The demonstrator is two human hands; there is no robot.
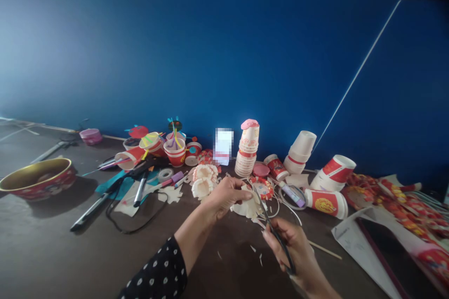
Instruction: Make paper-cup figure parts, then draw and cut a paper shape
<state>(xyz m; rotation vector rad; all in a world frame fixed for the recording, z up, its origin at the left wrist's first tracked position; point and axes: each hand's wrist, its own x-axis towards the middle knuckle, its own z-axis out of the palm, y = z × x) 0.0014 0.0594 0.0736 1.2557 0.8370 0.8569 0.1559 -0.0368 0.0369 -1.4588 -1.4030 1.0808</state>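
My left hand (228,196) is closed on a piece of cream-white paper (249,205), with thumb and fingers pinched at its upper edge. My right hand (289,247) is wrapped round the dark handles of a pair of scissors (268,217). The scissor blades point up and to the left, beside the white paper; whether they touch it is hard to tell. Just behind lies a red and white cut cup piece (263,188). White ruffled paper pieces (204,178) sit left of my left hand. Small white scraps (260,259) lie on the dark table below.
A stack of paper cups (246,159) stands at centre back, near a lit phone (223,145). Tipped cups (326,203) and a dark phone (396,259) are at right. Left are decorated cups (174,153), a hot-glue-like black tool (94,210) and a red-gold bowl (38,180).
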